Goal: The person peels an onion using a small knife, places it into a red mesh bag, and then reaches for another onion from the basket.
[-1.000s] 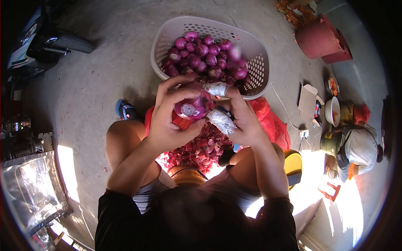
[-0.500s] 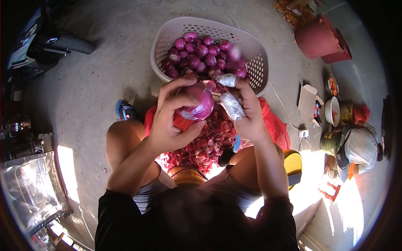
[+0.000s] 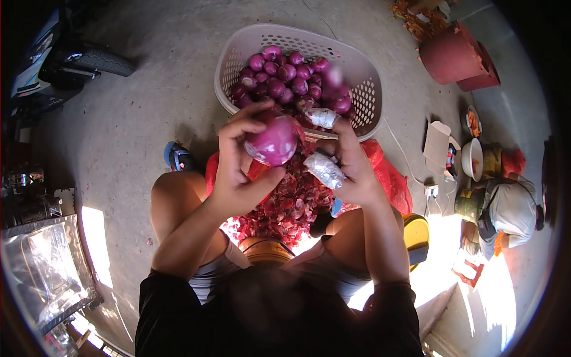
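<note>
- The person wears a black shirt [image 3: 273,315], its front largely lost in shadow.
- Its black sleeves [image 3: 169,297] are short and loose, with hems near the elbows.
- Grey shorts [image 3: 205,279] cover the thighs, leaving the knees bare.
- On the right hand [image 3: 352,163], a crinkled, shiny silver wrap [image 3: 321,118] sheathes the index finger.
- A matching wider silver cover [image 3: 325,171] encloses the thumb.
- The left foot's slipper [image 3: 173,156] shows blue and dark parts.

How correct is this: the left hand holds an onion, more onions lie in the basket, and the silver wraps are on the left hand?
One part is wrong: the head view shows the silver wraps on the right hand. The rest stands: the left hand holds an onion, and more onions lie in the basket.
</note>
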The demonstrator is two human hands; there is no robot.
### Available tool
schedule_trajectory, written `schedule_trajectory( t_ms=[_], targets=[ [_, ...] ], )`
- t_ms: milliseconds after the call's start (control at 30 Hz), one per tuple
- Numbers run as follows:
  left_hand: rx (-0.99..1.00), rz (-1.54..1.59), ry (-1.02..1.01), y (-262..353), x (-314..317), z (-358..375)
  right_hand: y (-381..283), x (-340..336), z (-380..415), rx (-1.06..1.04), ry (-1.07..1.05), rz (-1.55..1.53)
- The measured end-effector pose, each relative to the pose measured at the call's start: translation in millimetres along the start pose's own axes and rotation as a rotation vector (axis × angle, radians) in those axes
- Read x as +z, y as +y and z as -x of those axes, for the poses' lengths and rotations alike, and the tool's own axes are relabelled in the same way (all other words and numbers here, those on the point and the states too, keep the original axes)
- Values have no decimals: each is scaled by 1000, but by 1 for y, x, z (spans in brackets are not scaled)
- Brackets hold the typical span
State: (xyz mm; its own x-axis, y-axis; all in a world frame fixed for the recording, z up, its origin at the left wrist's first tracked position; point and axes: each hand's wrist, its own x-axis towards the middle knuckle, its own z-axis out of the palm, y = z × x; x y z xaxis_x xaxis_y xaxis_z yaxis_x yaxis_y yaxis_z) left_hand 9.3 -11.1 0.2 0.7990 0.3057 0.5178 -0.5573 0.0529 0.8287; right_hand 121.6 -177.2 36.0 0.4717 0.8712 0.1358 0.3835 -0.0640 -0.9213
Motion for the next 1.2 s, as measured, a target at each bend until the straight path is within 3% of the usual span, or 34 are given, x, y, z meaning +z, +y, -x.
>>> schedule_trajectory(
  t_ms=[100, 233, 333, 433, 533, 700, 900, 1200],
  targets=[
    [-132, 316, 76, 1, 5, 1, 3, 0, 2, 27, -15, 83],
    [-332, 494, 220, 7, 3, 1, 2, 1, 0, -46, 2, 243],
    [-363, 782, 161, 3, -8, 2, -1, 0, -3, 91, 97, 524],
    [-347, 641, 134, 1, -11, 3, -7, -3, -4, 154, 54, 629],
    [-224, 191, 150, 7, -4, 0, -7, -1, -3, 70, 79, 544],
    [-205, 259, 113, 9, -4, -2, -5, -2, 3, -87, 58, 372],
    [-146, 137, 94, 9, -3, -4, -3, 3, -1, -294, 19, 448],
    [-63, -66, 88, 8, 0, -6, -3, 5, 1, -225, 13, 419]
  ],
)
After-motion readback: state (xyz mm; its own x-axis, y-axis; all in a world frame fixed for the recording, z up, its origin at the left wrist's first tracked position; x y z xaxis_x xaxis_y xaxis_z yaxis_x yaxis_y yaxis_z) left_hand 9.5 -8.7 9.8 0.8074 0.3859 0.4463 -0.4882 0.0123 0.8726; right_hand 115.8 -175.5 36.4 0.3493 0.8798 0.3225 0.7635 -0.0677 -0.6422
